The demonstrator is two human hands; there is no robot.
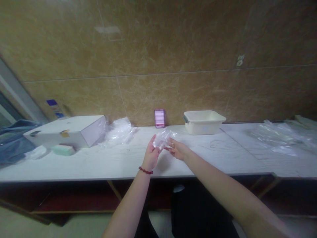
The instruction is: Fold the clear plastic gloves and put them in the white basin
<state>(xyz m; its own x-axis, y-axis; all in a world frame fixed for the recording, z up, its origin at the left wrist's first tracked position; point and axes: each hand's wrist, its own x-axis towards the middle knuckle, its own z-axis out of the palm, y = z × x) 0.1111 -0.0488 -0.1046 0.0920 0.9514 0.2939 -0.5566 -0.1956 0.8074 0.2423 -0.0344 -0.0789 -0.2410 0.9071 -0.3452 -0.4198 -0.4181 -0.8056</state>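
Crumpled clear plastic, which looks like a bag (162, 138), is held up over the white table (99, 168) in front of me. My left hand (151, 154) is closed on its left side, thumb on top; a dark red bead bracelet circles that wrist. On the right side of the plastic, my right hand (177, 149) has its fingers closed at the edge. Whether anything lies inside the plastic I cannot make out. Behind my hands a phone (159, 118) leans upright against the wall.
A cream plastic bin (204, 123) stands by the wall, right of the phone. Leftward are crumpled clear plastic (121, 130), a white box (66, 130), a pale green block (63, 149) and blue cloth (15, 140). More clear plastic (274, 137) lies far right.
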